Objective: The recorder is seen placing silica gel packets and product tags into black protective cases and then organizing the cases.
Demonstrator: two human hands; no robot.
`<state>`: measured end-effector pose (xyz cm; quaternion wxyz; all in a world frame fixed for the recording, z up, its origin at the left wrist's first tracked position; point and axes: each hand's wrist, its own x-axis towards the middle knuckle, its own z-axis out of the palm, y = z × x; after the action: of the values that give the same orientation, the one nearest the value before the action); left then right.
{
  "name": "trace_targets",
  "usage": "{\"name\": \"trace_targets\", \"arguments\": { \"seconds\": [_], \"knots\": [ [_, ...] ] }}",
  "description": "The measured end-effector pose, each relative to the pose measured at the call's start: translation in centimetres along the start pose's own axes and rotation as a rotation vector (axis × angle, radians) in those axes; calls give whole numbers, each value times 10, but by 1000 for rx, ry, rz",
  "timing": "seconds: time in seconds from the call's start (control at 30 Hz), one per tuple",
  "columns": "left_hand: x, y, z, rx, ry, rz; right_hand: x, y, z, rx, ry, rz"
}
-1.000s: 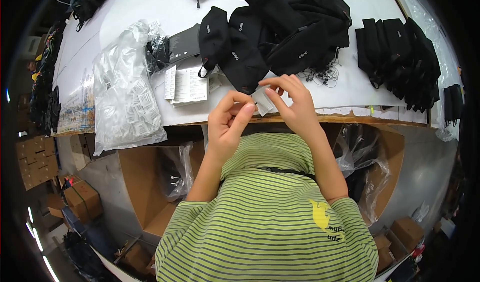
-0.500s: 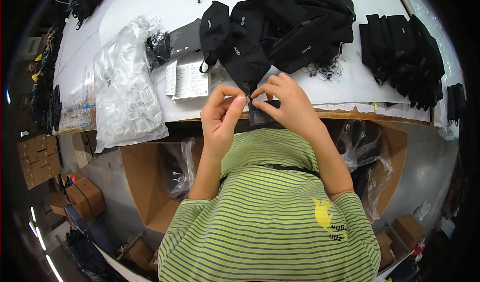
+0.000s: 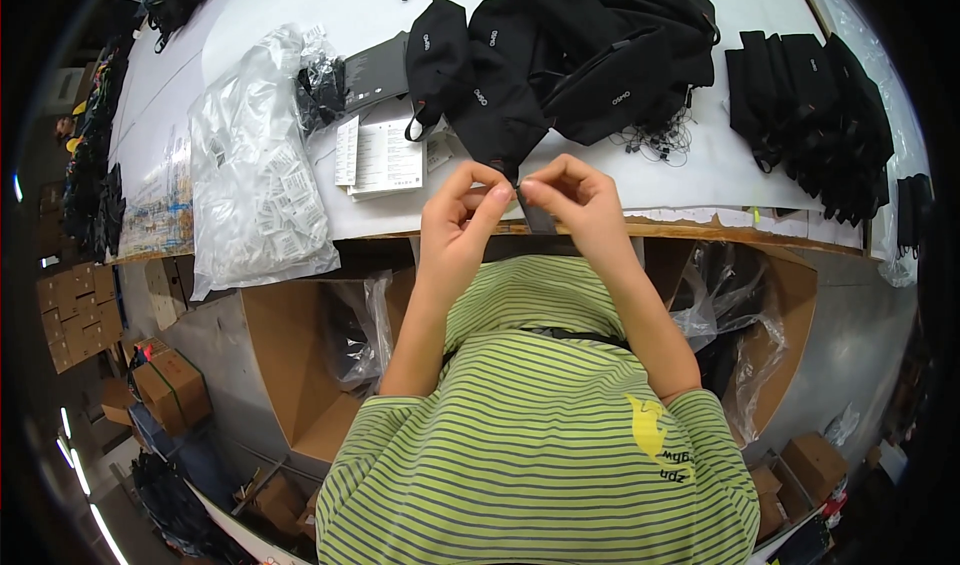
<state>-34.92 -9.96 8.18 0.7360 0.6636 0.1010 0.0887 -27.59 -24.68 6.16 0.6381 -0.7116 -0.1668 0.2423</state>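
My left hand (image 3: 463, 220) and my right hand (image 3: 588, 208) meet at the table's front edge, fingertips pinched close together. What they pinch is too small to make out. Just beyond them, the narrow end of a black fabric pouch (image 3: 500, 105) points toward my fingers. A dark flat tag (image 3: 537, 215) hangs below the fingertips, partly hidden by my right hand. Another black pouch (image 3: 437, 55) with a small loop overlaps the first one on its left. To the right of the hands lies a tangle of thin black cords (image 3: 657, 147).
A heap of black pouches (image 3: 625, 35) covers the table's far middle; a neater row of them (image 3: 805, 115) lies right. On the left are white printed cards (image 3: 390, 155), dark cards (image 3: 376, 73) and a clear plastic bag of labels (image 3: 255, 155). Open cardboard boxes (image 3: 285, 365) stand below the edge.
My hands have drawn level, with the right hand turned lower and its fingertips nearer the left's. The dark tag has shifted right and now hangs at a slant. The view has moved slightly.
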Motion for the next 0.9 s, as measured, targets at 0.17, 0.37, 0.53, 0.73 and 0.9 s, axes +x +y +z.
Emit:
{"name": "trace_targets", "arguments": {
  "seconds": [0.17, 0.37, 0.53, 0.73, 0.9],
  "knots": [
    [1, 1, 8, 155, 4, 0, -3, 2, 0, 632, 57, 162],
    [2, 2, 11, 200, 34, 6, -6, 1, 2, 649, 42, 123],
    [2, 0, 7, 189, 23, -4, -6, -2, 2, 581, 49, 89],
    [2, 7, 4, 447, -55, 49, -6, -3, -8, 327, 37, 53],
    [1, 7, 2, 516, -35, 74, -6, -5, -11, 187, 53, 24]
  ]
}}
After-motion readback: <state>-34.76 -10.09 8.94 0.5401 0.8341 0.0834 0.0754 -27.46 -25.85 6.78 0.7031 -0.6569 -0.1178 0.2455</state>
